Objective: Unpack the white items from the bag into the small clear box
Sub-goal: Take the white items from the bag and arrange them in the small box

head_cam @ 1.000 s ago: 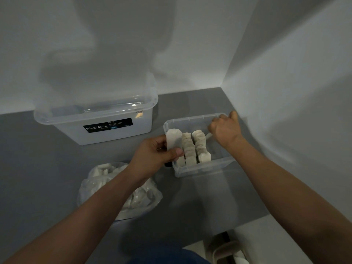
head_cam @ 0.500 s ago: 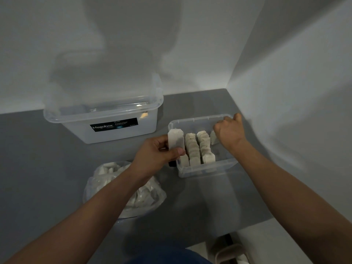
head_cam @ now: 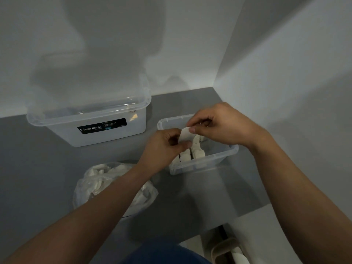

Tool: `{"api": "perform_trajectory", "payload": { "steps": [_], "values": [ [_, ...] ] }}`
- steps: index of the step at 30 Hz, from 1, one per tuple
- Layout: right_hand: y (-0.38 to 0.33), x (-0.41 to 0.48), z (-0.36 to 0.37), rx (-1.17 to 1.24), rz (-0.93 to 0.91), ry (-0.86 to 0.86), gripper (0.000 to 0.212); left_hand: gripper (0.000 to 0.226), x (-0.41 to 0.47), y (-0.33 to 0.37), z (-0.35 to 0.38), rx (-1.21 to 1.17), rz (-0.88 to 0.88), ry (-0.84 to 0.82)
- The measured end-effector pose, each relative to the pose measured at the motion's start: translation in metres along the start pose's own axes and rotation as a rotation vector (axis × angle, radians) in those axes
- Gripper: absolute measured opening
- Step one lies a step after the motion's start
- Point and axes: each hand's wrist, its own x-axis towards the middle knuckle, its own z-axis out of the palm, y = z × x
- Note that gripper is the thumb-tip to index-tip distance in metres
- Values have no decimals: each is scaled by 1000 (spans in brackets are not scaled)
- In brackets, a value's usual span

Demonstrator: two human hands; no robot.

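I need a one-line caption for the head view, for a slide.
The left hand and right hand pinch one white item over the partly filled small clear box; the bag lies nearby.

Both bare forearms stretch toward the small clear box. The left hand, over the box's left edge, pinches a white item with curled fingers. The right hand, above the box's far side, pinches the item's top corner.
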Motion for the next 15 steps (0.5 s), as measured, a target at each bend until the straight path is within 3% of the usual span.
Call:
{"api": "perform_trajectory", "payload": {
  "steps": [5,9,12,15],
  "values": [
    [16,1,-6,-209,10,90,12,47,4,-6,6,246,64,-31],
    [56,15,1,-284,165,185,9,43,-9,-17,-3,599,201,-119],
    [78,24,10,-371,228,92,9,42,-18,-24,-7,813,248,-244],
    [97,36,30,-429,252,-105,11,35,-20,-24,-8,870,304,-263]
  ]
}}
